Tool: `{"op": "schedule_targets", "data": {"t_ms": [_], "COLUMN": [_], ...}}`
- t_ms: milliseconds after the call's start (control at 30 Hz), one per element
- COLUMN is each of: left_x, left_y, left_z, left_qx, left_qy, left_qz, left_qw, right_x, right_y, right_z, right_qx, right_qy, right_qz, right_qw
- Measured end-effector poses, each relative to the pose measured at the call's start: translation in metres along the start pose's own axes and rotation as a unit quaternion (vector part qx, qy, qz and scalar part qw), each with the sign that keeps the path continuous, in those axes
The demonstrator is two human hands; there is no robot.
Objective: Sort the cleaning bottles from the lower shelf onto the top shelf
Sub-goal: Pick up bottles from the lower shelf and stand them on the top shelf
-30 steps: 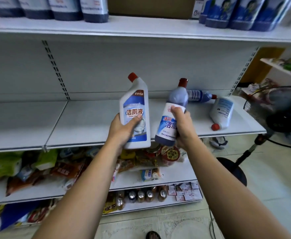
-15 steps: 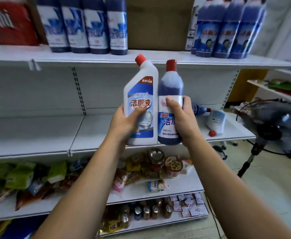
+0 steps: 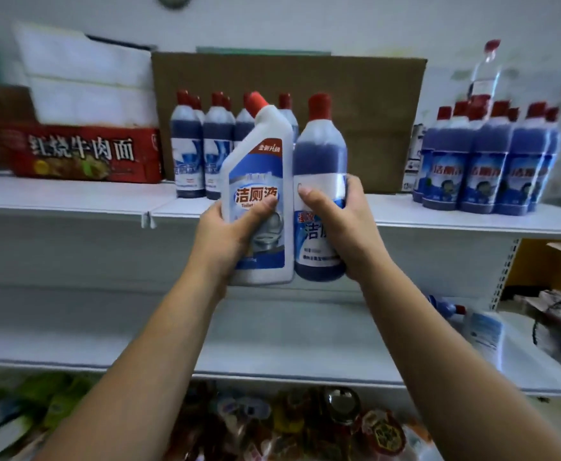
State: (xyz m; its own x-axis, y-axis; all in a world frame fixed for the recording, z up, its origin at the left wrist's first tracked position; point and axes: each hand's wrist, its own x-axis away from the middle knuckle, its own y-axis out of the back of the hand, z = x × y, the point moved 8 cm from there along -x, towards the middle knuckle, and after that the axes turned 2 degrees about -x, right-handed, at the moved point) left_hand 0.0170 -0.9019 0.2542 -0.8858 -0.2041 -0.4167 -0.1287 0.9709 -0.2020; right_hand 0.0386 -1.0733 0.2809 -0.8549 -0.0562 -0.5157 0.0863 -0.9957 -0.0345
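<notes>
My left hand (image 3: 229,237) grips a white angled-neck toilet cleaner bottle (image 3: 259,168) with a red cap. My right hand (image 3: 342,227) grips a round blue cleaner bottle (image 3: 320,151) with a red cap. Both bottles are upright, side by side and touching, held in front of the top shelf (image 3: 73,197) edge. On the top shelf stand a group of blue bottles (image 3: 202,151) behind my hands and another group of blue bottles (image 3: 491,168) at the right. On the lower shelf (image 3: 272,344) at the right lie a blue bottle (image 3: 445,306) and a white bottle (image 3: 483,331).
A red noodle carton (image 3: 86,154) sits on the top shelf at left, with white packs (image 3: 86,81) above it. A cardboard sheet (image 3: 372,104) leans behind the bottles. A clear bottle (image 3: 486,71) stands at the right. Snack packets and jars (image 3: 305,424) fill the shelf below.
Both hands have raised the two bottles from the lower shelf level up to the top shelf edge. The view has tilted upward, showing the top shelf's contents.
</notes>
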Motion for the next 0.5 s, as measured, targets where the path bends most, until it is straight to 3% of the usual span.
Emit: {"op": "schedule_targets", "data": {"t_ms": [333,500], "left_x": [-0.059,-0.097], "left_y": [0.114,0.187], "left_z": [-0.061,-0.074], "left_qx": [-0.15,-0.15], "left_qy": [-0.119,-0.146], "left_qz": [-0.169,-0.179], "left_qw": [0.967,0.961], "right_x": [-0.086,-0.118], "right_y": [-0.092,-0.143], "right_z": [0.016,-0.005], "right_qx": [0.042,0.082], "right_qy": [0.066,0.04], "right_qz": [0.024,0.044], "right_qw": [0.997,0.995]}}
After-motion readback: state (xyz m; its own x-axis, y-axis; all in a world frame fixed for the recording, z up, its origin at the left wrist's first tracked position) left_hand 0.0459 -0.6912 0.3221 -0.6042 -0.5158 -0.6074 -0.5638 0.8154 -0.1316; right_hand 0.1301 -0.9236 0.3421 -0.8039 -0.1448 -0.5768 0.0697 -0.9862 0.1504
